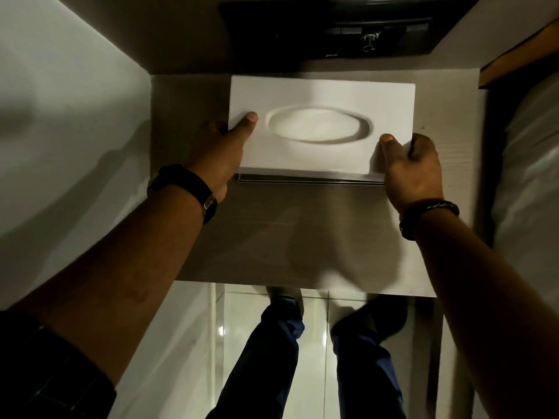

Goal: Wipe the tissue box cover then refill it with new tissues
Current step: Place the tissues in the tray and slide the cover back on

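A white tissue box cover (320,116) with a recessed oval opening (319,126) in its top face sits at the far middle of a pale wood-grain tabletop (302,237), its long sides running left to right. White tissue shows inside the oval. A thin metallic base edge (308,178) is visible along the near side of the cover. The left hand (219,157) grips the cover's left end, thumb laid flat on the top face beside the oval, the remaining fingers wrapped out of sight around the side. The right hand (411,169) grips the near right corner, thumb on the top face, fingers curled around the right end. Whether the cover is resting on the tabletop or lifted just clear cannot be determined. The left wrist carries a dark strap watch (193,189); the right wrist carries a dark braided bracelet (429,211). A black appliance (348,28) stands behind the cover at the far edge. White bedding (529,176) lies to the right of the tabletop. The person's legs in dark trousers (272,358) stand on glossy floor tiles (317,343) below.
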{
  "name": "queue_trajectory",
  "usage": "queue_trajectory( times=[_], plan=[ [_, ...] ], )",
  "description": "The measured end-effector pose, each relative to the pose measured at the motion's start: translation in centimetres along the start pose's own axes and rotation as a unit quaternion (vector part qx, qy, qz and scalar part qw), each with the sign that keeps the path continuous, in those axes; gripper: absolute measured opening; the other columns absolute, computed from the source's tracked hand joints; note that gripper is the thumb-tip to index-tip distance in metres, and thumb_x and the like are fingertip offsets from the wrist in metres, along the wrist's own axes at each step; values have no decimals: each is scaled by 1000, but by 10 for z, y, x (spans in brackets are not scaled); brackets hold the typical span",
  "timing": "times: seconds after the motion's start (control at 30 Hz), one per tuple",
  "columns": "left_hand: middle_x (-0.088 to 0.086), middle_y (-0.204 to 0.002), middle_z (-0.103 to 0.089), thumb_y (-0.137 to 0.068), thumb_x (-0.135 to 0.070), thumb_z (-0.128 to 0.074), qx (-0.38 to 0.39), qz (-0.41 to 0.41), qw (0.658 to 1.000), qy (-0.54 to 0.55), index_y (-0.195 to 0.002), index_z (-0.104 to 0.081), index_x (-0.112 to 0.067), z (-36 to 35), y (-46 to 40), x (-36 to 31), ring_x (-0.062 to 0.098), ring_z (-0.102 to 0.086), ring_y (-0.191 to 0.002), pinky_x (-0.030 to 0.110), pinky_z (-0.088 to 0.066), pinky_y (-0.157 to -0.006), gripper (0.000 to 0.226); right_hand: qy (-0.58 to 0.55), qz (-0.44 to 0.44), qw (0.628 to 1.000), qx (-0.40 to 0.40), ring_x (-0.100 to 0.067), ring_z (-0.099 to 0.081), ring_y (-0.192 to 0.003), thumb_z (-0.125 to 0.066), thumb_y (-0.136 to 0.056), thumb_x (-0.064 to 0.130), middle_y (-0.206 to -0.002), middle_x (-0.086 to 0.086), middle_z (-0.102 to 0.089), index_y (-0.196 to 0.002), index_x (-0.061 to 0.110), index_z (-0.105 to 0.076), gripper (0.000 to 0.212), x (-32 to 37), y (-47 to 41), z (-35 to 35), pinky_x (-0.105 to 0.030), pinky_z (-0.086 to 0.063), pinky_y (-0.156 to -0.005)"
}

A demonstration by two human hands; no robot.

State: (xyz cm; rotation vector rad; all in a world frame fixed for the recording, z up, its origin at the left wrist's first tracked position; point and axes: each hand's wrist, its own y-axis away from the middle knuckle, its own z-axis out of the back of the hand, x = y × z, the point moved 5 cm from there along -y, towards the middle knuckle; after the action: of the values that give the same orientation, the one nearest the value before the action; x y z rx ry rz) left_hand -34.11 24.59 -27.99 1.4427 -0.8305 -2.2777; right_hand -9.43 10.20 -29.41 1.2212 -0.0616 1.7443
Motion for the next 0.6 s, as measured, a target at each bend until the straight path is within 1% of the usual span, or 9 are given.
queue_trajectory(
  times=[0.07,0.1,0.17,0.2,0.3,0.33,0.47,0.53,0.6],
  plan=[
    [-11,-99,-62,-88,-49,-62,0,9,1000,-3,-93,-54,-33,0,-2,3,8,-61,-90,22,-47,-65,19,25,-8,1000,2,-13,-53,-82,-54,-94,38,-96,2,-56,-103,12,-53,28,1,0,-3,-11,-36,-57],
    [-11,-98,-62,-88,-49,-62,2,11,1000,-5,-93,-54,-33,0,-3,4,7,-60,-89,21,-46,-64,19,33,-8,999,2,-10,-51,-76,-53,-95,38,-93,3,-54,-99,14,-49,25,1,1,-3,-7,-34,-51],
    [-12,-96,-62,-88,-48,-61,5,12,1000,-7,-93,-56,-31,0,-4,4,4,-60,-85,17,-46,-58,19,43,-2,999,2,-6,-47,-71,-53,-95,37,-91,4,-51,-97,15,-47,23,2,2,-3,3,-31,-50],
    [-12,-94,-62,-88,-48,-62,6,12,1000,-8,-95,-57,-29,1,-4,4,2,-60,-82,14,-47,-54,20,46,2,999,1,-8,-47,-74,-53,-95,37,-93,3,-52,-98,16,-47,22,3,3,-3,3,-31,-52],
    [-12,-93,-63,-87,-48,-63,5,16,1000,-4,-94,-57,-30,3,-5,6,2,-60,-80,13,-46,-51,21,43,15,999,-3,-14,-50,-87,-54,-94,38,-100,3,-55,-108,14,-54,28,4,6,-2,-7,-35,-62],
    [-11,-94,-64,-87,-48,-63,6,19,1000,0,-94,-57,-30,3,-5,7,3,-61,-82,16,-46,-55,20,40,16,999,-4,-13,-51,-89,-54,-94,39,-101,3,-56,-112,11,-55,33,5,6,-3,-8,-36,-62],
    [-4,-107,-67,-84,-48,-67,8,28,999,16,-100,-60,-29,5,-7,11,13,-64,-96,29,-53,-75,26,17,12,1000,-14,-14,-56,-95,-56,-92,40,-109,1,-61,-118,11,-55,39,6,7,-3,-19,-42,-78],
    [-5,-105,-68,-83,-48,-69,7,31,999,24,-95,-61,-31,9,-9,14,14,-65,-97,34,-54,-81,22,1,13,1000,-24,-16,-59,-99,-58,-90,41,-111,0,-62,-119,12,-55,42,8,8,-1,-23,-46,-82],
    [-7,-98,-69,-82,-48,-69,11,37,999,36,-89,-62,-31,12,-9,16,14,-66,-94,37,-55,-82,20,-6,18,999,-28,-20,-60,-103,-58,-87,45,-116,-5,-63,-120,13,-54,46,10,10,-1,-33,-51,-90]
  ],
)
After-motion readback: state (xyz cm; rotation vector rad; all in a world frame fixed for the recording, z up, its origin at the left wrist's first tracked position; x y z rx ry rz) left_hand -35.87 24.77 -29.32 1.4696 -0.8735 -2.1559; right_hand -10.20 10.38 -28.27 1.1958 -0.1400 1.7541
